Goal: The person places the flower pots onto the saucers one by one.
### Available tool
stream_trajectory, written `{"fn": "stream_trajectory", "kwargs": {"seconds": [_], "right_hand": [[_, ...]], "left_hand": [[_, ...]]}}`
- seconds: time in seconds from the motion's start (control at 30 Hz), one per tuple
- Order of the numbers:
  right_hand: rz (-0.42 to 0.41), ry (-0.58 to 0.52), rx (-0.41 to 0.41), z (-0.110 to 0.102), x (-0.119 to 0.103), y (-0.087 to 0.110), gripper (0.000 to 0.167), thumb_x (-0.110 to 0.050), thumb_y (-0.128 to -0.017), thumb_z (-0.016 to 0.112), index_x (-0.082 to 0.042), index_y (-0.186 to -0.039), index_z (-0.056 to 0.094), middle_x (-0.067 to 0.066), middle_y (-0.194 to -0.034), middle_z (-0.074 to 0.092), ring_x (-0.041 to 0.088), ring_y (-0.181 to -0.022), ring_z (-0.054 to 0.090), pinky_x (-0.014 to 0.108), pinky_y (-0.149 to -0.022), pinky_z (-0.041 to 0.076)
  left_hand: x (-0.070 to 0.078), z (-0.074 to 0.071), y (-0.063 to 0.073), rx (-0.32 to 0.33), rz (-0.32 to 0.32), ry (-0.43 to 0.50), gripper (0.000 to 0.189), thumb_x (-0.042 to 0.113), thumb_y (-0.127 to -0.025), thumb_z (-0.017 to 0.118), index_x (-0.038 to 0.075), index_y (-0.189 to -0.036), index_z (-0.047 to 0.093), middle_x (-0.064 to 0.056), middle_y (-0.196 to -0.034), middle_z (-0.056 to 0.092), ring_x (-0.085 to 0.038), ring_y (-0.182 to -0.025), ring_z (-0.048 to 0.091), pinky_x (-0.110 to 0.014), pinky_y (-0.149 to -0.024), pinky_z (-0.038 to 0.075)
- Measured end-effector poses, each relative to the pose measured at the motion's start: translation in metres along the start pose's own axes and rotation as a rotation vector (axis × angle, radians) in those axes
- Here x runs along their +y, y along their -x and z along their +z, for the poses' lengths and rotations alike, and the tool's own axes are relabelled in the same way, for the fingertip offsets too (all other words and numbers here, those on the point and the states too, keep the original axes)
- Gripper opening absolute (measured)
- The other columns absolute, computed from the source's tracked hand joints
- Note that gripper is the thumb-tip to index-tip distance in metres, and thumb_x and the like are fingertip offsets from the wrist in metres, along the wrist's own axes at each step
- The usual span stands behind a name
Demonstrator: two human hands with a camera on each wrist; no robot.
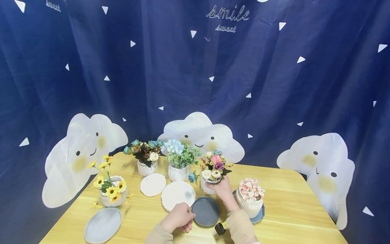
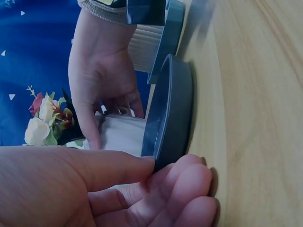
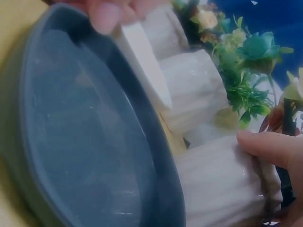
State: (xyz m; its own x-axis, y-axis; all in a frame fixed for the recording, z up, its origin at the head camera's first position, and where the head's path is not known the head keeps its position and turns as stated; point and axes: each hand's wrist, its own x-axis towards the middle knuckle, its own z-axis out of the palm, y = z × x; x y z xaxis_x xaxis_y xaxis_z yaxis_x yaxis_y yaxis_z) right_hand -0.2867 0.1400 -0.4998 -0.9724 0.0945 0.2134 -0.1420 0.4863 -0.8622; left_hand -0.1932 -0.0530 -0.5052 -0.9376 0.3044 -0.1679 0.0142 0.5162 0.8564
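My left hand [image 1: 181, 217] pinches the left rim of a dark grey round plate [image 1: 206, 212], thumb on top and fingers underneath, as the left wrist view shows. The plate lies low over the table. Just behind it, my right hand [image 1: 224, 190] grips a white ribbed flowerpot [image 1: 207, 187], its thumb on the near side in the right wrist view. Pink, purple and cream artificial flowers [image 1: 215, 166] fill this pot, and a blue rose hangs at its left. In the left wrist view the pot stands close behind the plate's far rim.
Two white plates [image 1: 153, 184] lie left of the grey one. Behind them stand pots of blue hydrangea [image 1: 178, 172] and dark mixed flowers [image 1: 147, 168]. Yellow daisies [image 1: 112, 196] and a pale grey plate [image 1: 103, 225] are far left. A pink-flowered pot [image 1: 250, 203] sits on a blue plate [image 1: 260, 217] at right.
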Motion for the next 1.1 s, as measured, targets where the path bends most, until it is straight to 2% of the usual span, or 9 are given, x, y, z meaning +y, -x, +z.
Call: {"fn": "stream_trajectory", "kwargs": {"seconds": [0.33,0.7,1.1], "right_hand": [[-0.015,0.055,-0.016,0.0033,0.0035,-0.0062,0.085,-0.021,-0.064,0.088,0.003,-0.136,0.049,0.026,-0.130,0.059,0.043,-0.123,0.054,0.054,-0.109,0.040],[0.033,0.021,0.016,0.0043,0.0038,-0.0050,0.087,-0.022,-0.063,0.089,0.002,-0.136,0.048,0.026,-0.130,0.059,0.043,-0.123,0.054,0.054,-0.109,0.040],[0.042,-0.022,0.050,0.0058,0.0045,-0.0044,0.086,-0.019,-0.061,0.090,0.002,-0.134,0.050,0.025,-0.128,0.061,0.042,-0.121,0.056,0.053,-0.108,0.041]], "left_hand": [[0.0006,0.0002,0.0007,-0.007,-0.002,0.006,0.030,0.005,-0.089,0.061,0.002,-0.059,0.058,-0.003,-0.045,0.059,-0.003,-0.035,0.051,-0.027,-0.039,0.052],[0.0000,-0.0002,0.0003,-0.009,0.001,0.002,0.031,0.005,-0.089,0.061,0.003,-0.058,0.058,-0.001,-0.044,0.057,-0.003,-0.034,0.050,-0.027,-0.038,0.052],[0.0011,-0.0011,0.0002,-0.016,-0.004,-0.008,0.031,0.006,-0.089,0.062,0.003,-0.059,0.059,0.000,-0.044,0.057,-0.003,-0.035,0.051,-0.026,-0.039,0.052]]}}
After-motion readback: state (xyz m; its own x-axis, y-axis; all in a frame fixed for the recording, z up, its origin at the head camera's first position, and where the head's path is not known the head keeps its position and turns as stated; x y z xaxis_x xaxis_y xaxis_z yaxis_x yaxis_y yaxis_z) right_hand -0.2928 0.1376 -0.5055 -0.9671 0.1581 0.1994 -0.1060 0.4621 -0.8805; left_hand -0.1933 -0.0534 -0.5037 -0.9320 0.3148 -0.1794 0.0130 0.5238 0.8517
